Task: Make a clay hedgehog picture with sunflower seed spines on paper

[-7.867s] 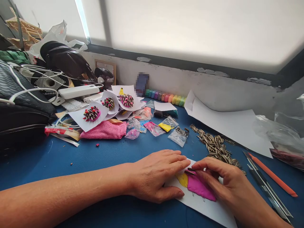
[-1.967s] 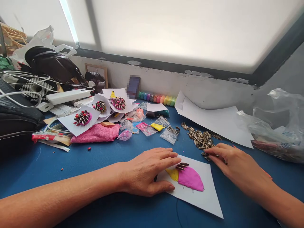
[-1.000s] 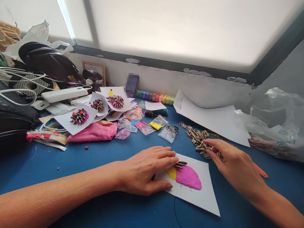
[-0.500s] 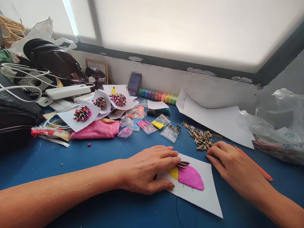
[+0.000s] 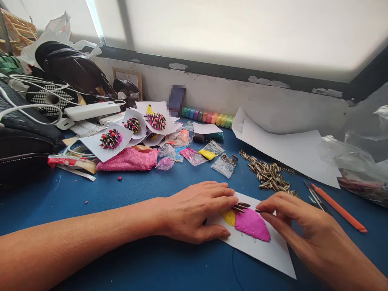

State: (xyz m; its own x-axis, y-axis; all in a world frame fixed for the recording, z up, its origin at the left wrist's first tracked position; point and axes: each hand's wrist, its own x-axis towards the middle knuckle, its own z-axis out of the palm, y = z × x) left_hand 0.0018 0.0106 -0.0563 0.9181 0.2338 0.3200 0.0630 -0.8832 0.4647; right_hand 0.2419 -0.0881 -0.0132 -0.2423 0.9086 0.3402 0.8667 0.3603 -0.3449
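A white sheet of paper [image 5: 274,256] lies on the blue table, bearing a flattened purple clay shape [image 5: 253,226] joined to a smaller yellow clay piece [image 5: 228,217]. Several striped sunflower seeds [image 5: 241,207] stick out at the upper edge where the two colours meet. My left hand [image 5: 201,210] rests flat across the paper's left part, fingers stretched out, fingertips beside those seeds. Just above the purple clay's right side, my right hand [image 5: 298,226] pinches one sunflower seed [image 5: 258,210] between thumb and forefinger. Small pencilled legs show below the clay.
A heap of sunflower seeds [image 5: 269,174] lies behind the paper, with an orange pen-like tool [image 5: 339,208] to its right. Small clay bags [image 5: 209,153], a pink cloth [image 5: 129,159] and seed-covered clay figures [image 5: 111,139] sit further back left. A clear plastic bag [image 5: 363,178] stands at right.
My right hand has moved from the seed heap to over the purple clay with a sunflower seed in its fingertips. My left hand stays on the paper. The view has shifted slightly.
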